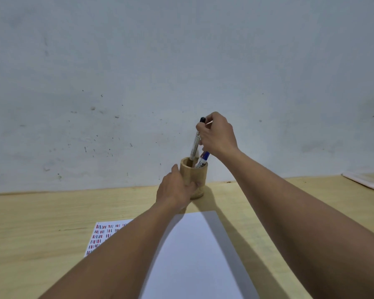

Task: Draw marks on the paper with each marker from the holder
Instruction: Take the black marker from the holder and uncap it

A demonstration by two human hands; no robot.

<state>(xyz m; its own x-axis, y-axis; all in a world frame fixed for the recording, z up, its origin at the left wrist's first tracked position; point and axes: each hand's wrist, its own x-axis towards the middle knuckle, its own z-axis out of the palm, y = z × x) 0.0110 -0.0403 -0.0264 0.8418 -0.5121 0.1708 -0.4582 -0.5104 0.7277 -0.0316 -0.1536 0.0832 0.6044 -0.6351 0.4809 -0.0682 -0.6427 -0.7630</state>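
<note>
A round wooden holder (198,172) stands on the table near the wall. My left hand (176,187) wraps around its left side. My right hand (217,134) is above it, fingers closed on a black-capped marker (195,144) that is upright, its lower end still inside the holder's mouth. A blue-capped marker (204,160) leans in the holder under my right hand. A blank white sheet of paper (194,255) lies in front of the holder, between my forearms.
A second sheet (103,234) covered with several red, blue and black marks lies left of the blank sheet, partly under my left forearm. A white rolled object (365,181) rests at the table's far right. The grey wall rises right behind the holder.
</note>
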